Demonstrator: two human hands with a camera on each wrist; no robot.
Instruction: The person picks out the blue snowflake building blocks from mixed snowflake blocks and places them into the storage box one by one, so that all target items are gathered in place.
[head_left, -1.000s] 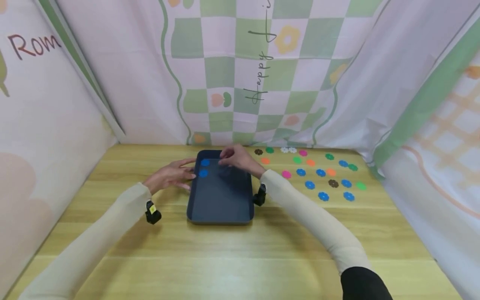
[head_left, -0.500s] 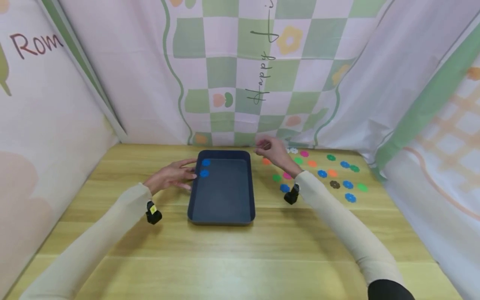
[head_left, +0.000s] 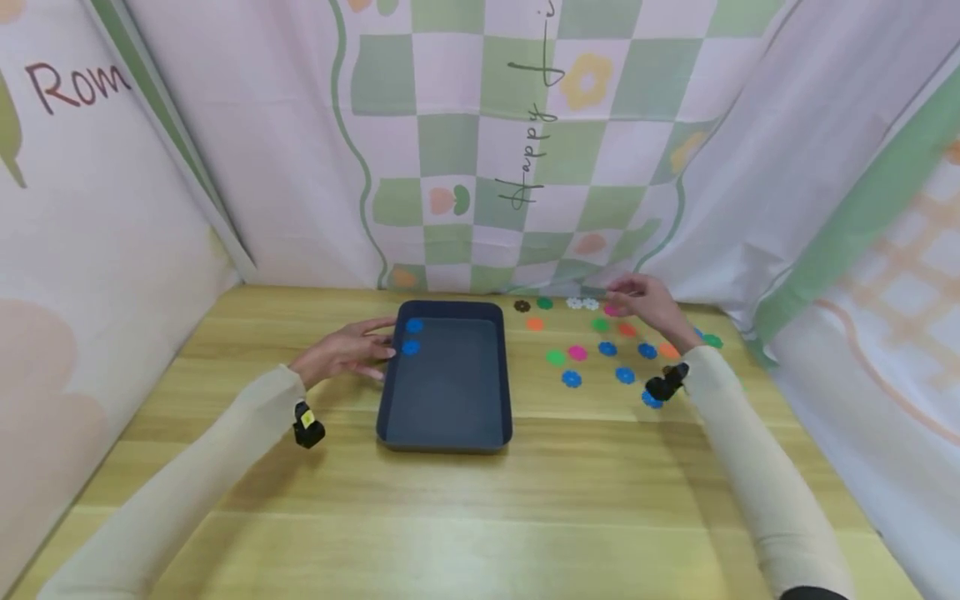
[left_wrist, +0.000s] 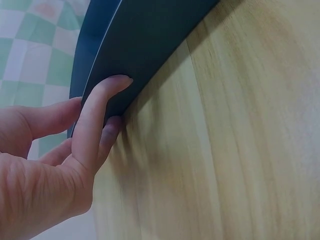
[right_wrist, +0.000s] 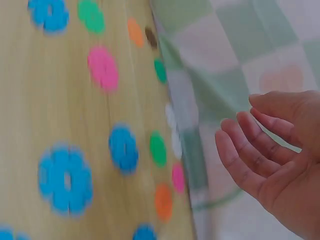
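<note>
Two blue flower-shaped plastic discs [head_left: 411,347] lie in the upper left of a dark blue-grey tray [head_left: 450,392]. My left hand [head_left: 343,353] rests against the tray's left outer wall, fingers spread; in the left wrist view one bent finger touches the wall [left_wrist: 145,45] and the thumb lies near the rim. Over the back of the table, my right hand [head_left: 648,307] hovers above the scattered discs, overlapping a pink disc [head_left: 612,311]. The right wrist view shows its fingers loosely bent with nothing between them.
Several flower discs lie scattered right of the tray: blue ones [head_left: 625,376], a white pair [head_left: 582,304], an orange one [head_left: 535,324], a brown one [head_left: 522,306] and light green ones [head_left: 555,357]. A checked curtain [head_left: 510,167] hangs directly behind the wooden table [head_left: 450,517].
My right hand has left its place over the tray and moved right, across to the scattered discs. My left hand stays at the tray's side, and the two blue discs have not moved.
</note>
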